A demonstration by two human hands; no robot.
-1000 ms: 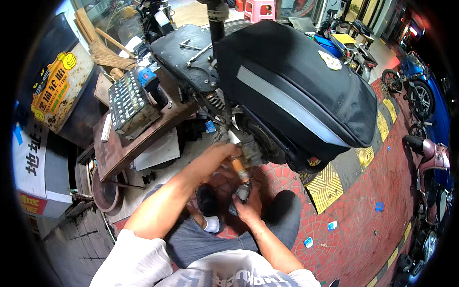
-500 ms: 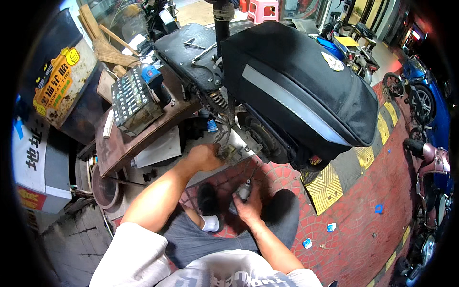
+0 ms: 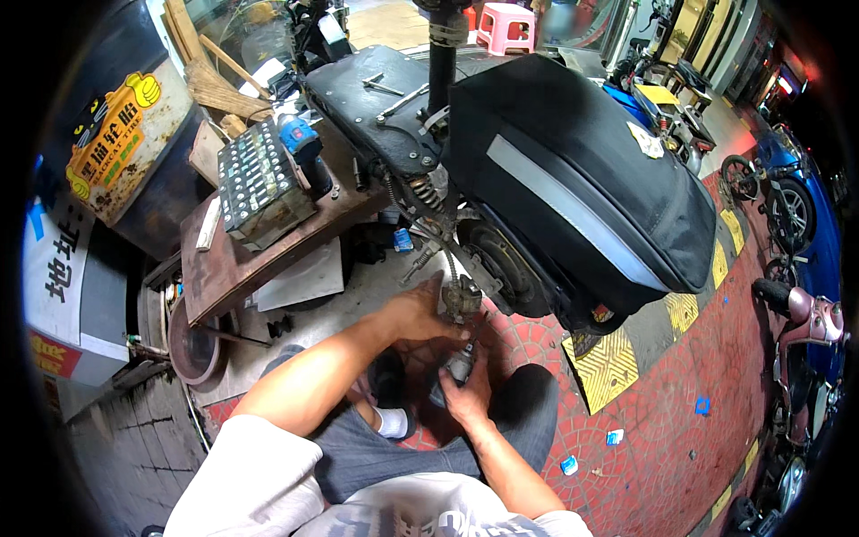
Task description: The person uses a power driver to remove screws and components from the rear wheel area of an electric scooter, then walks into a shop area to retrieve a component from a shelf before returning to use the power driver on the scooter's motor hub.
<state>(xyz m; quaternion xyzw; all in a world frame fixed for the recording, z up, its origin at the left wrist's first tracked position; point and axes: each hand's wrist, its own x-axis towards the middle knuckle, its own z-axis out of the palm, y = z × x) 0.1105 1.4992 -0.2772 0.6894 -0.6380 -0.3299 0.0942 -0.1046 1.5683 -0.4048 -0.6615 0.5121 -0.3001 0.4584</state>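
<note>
My left hand (image 3: 417,313) is closed around the side of a greasy metal brake caliper (image 3: 462,300), which hangs by a dark hose from the scooter's underside. Just below, my right hand (image 3: 467,390) grips a small grey bottle (image 3: 458,365) with a narrow nozzle pointing up. The nozzle tip is close to my left fingertips and the caliper; whether they touch I cannot tell. Beyond the caliper is the scooter's wheel (image 3: 503,267), beside a coil spring (image 3: 428,193). My right fingers hide part of the bottle.
A brown wooden table (image 3: 210,291) on the left bears a box of bits (image 3: 268,192) and a blue power drill (image 3: 302,143). Tools lie on the scooter's black deck (image 3: 358,89). A large black bag (image 3: 582,170) overhangs at right. A round tub (image 3: 192,353) stands under the table.
My left hand and the caliper have moved right and slightly down, closer to the bottle nozzle. My right hand keeps its grip almost in place. The whole view has shifted slightly.
</note>
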